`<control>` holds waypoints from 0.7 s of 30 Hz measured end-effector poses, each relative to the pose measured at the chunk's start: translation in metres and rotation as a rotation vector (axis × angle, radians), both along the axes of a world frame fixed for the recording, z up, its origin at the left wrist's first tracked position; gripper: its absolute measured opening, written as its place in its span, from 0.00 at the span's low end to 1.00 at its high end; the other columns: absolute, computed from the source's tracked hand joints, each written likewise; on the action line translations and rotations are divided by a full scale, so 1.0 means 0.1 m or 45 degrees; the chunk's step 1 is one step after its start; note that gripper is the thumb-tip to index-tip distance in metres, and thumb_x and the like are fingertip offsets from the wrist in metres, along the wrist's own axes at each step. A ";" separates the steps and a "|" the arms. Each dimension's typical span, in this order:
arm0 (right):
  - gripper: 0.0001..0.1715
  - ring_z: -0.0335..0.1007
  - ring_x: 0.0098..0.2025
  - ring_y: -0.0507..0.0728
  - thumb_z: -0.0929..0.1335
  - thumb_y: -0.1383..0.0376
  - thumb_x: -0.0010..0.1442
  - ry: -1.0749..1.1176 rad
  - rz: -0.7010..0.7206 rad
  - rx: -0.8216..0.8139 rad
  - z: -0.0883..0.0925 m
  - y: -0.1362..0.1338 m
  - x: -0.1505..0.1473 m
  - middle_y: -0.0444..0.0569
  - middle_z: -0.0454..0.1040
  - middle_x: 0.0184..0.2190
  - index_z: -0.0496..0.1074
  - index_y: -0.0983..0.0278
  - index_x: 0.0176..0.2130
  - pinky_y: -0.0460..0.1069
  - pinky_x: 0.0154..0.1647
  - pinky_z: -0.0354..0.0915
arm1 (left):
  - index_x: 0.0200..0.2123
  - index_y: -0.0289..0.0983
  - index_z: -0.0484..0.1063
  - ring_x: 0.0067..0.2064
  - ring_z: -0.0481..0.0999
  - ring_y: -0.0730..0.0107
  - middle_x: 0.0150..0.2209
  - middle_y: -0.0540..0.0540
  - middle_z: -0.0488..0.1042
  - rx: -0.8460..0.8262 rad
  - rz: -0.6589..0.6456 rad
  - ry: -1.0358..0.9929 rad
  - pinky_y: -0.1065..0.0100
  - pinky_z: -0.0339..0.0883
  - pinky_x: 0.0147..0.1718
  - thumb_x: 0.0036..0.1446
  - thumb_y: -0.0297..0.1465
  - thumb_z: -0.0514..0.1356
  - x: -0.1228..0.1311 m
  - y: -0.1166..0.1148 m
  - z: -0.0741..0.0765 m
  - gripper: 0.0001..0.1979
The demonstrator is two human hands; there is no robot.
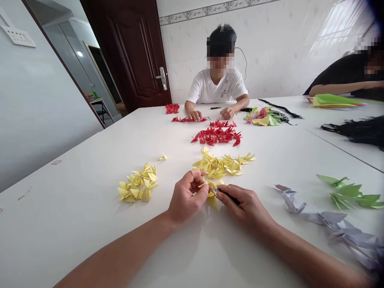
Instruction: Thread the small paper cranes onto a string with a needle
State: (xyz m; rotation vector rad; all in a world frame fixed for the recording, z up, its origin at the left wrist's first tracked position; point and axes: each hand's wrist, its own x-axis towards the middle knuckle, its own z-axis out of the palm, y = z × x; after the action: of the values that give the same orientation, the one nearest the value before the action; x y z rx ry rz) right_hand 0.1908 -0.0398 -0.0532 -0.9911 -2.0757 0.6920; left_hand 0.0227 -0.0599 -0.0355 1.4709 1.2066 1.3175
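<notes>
My left hand (189, 196) pinches a yellow paper crane (213, 201) between thumb and fingers, just above the table. My right hand (244, 203) is closed round a slim black-handled tool (229, 195), its metallic end touching or close to the crane. The tool's exact kind is hidden by my fingers. Right beyond my hands lies a loose pile of yellow paper cranes (219, 166). Another yellow pile (138, 184) is to the left of my left hand, with a single yellow crane (163, 157) lying apart behind it.
Across the white table (90, 224) a person in a white shirt (217, 88) handles red cranes (189, 119). More red cranes (217, 135) lie mid-table. Grey-white cranes (339, 224) and green cranes (351, 192) are at my right. Black cords (357, 130) and coloured paper (336, 100) lie farther right.
</notes>
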 end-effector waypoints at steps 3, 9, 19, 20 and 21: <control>0.15 0.67 0.28 0.53 0.61 0.61 0.62 -0.006 0.005 0.004 0.00 0.01 0.00 0.47 0.73 0.27 0.72 0.63 0.32 0.46 0.28 0.62 | 0.43 0.35 0.65 0.30 0.69 0.76 0.28 0.51 0.65 -0.012 -0.009 -0.006 0.71 0.66 0.32 0.53 0.29 0.58 0.00 -0.01 0.00 0.13; 0.15 0.67 0.27 0.53 0.61 0.60 0.62 -0.033 -0.001 0.026 -0.02 0.01 0.02 0.47 0.73 0.27 0.72 0.63 0.31 0.46 0.28 0.62 | 0.43 0.35 0.66 0.30 0.68 0.76 0.28 0.51 0.65 -0.010 -0.011 0.012 0.71 0.66 0.30 0.52 0.30 0.59 0.00 0.00 -0.02 0.14; 0.16 0.68 0.28 0.54 0.60 0.60 0.62 -0.059 -0.019 0.061 -0.03 0.03 0.01 0.48 0.73 0.27 0.72 0.63 0.30 0.46 0.28 0.62 | 0.43 0.36 0.67 0.30 0.69 0.75 0.28 0.50 0.66 -0.016 -0.002 0.044 0.71 0.66 0.31 0.52 0.30 0.59 -0.01 0.00 -0.02 0.14; 0.16 0.68 0.28 0.54 0.60 0.60 0.62 -0.059 -0.020 0.058 -0.04 0.03 0.01 0.48 0.73 0.28 0.72 0.63 0.30 0.46 0.28 0.62 | 0.43 0.36 0.67 0.30 0.69 0.75 0.28 0.50 0.66 -0.014 -0.001 0.043 0.71 0.66 0.31 0.51 0.30 0.59 -0.01 0.00 -0.03 0.14; 0.16 0.68 0.28 0.54 0.60 0.60 0.62 -0.060 -0.020 0.057 -0.04 0.03 0.01 0.48 0.73 0.28 0.72 0.63 0.30 0.46 0.28 0.62 | 0.43 0.36 0.67 0.30 0.69 0.75 0.28 0.50 0.66 -0.013 -0.002 0.042 0.71 0.66 0.31 0.52 0.30 0.59 -0.01 0.01 -0.03 0.14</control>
State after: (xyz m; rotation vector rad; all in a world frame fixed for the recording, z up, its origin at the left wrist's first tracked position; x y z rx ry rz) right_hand 0.1920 -0.0367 -0.0573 -1.0061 -2.1126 0.6173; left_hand 0.0213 -0.0593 -0.0385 1.4907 1.2315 1.2888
